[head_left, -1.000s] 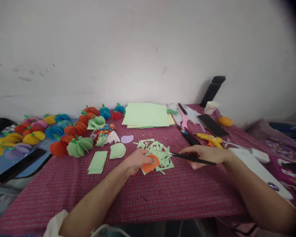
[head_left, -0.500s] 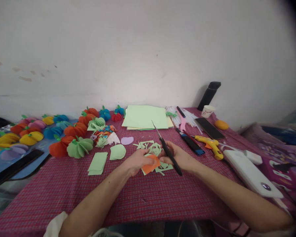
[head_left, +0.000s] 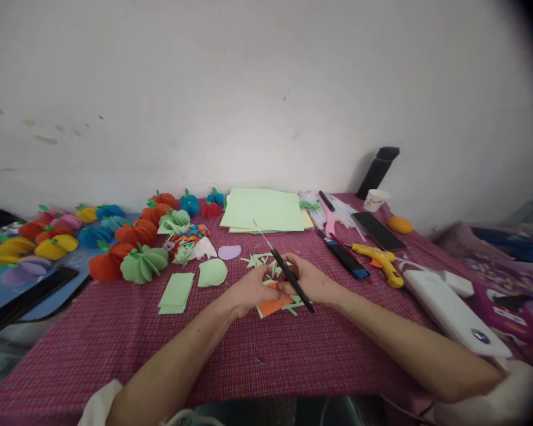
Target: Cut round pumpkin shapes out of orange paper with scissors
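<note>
My left hand (head_left: 249, 291) pinches an orange paper piece (head_left: 273, 306) just above the red checked tablecloth (head_left: 231, 355). My right hand (head_left: 313, 280) is closed around black-handled scissors (head_left: 288, 277), whose thin blades point up and away to the left. The two hands touch over the orange piece. Under them lie light green paper scraps (head_left: 266, 261). To the left of my left hand rest a green rounded cutout (head_left: 212, 273) and a small stack of green rectangles (head_left: 176, 291).
Several paper pumpkins (head_left: 137, 260) in many colours crowd the left side. Green paper sheets (head_left: 262, 210) lie at the back centre. On the right are a yellow glue gun (head_left: 379, 257), a phone (head_left: 377, 231), a paper cup (head_left: 375, 200) and a white box (head_left: 453, 310).
My right hand brought the scissors in from the right to the orange piece and swung their blades from pointing left to pointing up and away. My left hand stayed holding the orange paper.
</note>
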Action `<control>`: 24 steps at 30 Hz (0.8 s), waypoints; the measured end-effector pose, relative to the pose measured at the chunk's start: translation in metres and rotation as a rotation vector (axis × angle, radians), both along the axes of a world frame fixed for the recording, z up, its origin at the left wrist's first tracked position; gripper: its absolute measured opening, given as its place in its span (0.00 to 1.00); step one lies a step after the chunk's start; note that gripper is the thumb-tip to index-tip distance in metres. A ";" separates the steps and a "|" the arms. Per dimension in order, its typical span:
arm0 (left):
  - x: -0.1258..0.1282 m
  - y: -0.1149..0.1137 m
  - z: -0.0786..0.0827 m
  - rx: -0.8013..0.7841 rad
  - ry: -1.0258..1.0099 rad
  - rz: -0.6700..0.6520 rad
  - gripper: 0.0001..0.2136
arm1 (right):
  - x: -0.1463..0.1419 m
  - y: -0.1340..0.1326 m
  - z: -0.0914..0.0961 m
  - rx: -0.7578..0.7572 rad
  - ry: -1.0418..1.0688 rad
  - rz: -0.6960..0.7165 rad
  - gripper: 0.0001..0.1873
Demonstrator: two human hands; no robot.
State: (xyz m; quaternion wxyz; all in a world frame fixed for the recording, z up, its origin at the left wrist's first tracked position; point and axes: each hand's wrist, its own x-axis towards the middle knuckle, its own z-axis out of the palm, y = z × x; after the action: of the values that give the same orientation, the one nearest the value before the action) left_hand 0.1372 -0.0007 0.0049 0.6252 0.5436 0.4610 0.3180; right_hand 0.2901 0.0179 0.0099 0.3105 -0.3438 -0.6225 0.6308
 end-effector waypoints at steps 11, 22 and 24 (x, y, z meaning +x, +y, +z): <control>-0.004 0.002 -0.002 0.017 -0.040 0.070 0.20 | -0.004 0.001 -0.003 -0.014 0.059 -0.087 0.19; 0.011 0.000 0.016 0.069 -0.515 0.338 0.16 | -0.016 0.005 0.013 0.014 0.444 -0.531 0.19; 0.015 0.000 0.015 0.094 -0.564 0.401 0.14 | -0.022 0.002 0.013 0.018 0.473 -0.546 0.19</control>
State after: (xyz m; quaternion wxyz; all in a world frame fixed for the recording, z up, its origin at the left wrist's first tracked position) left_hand 0.1522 -0.0008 0.0202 0.6272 0.3615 0.3526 0.5930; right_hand 0.2684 0.0204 0.0228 0.6061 -0.3390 -0.4244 0.5810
